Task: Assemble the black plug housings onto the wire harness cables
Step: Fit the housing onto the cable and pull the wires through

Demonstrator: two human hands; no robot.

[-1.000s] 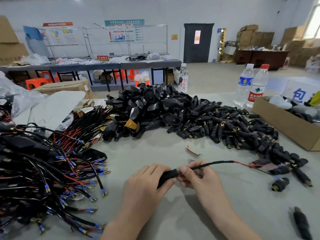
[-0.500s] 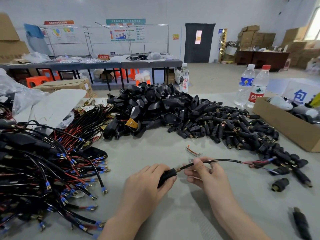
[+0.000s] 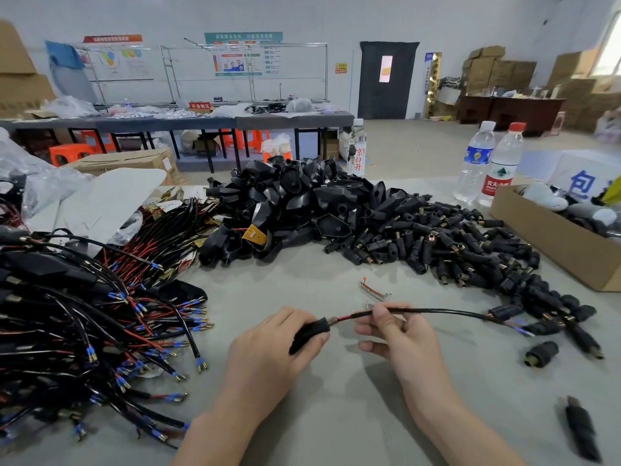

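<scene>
The person's left hand (image 3: 268, 348) wraps around a black plug housing (image 3: 311, 332) just above the grey table (image 3: 336, 415). The right hand (image 3: 400, 334) pinches the black cable (image 3: 437, 310) close beside it, and a bit of red wire (image 3: 346, 317) shows between the two. A big pile of black plugs (image 3: 420, 237) sits behind, and a heap of cables (image 3: 84, 314) lies on the left

1. Single head view, wide-angle: above and behind the grip on plug housing (image 3: 311, 331) and cable (image 3: 437, 310), facing forward and down
2. Close range: left hand (image 3: 268, 354) and right hand (image 3: 403, 338) low centre; room beyond the grip
</scene>
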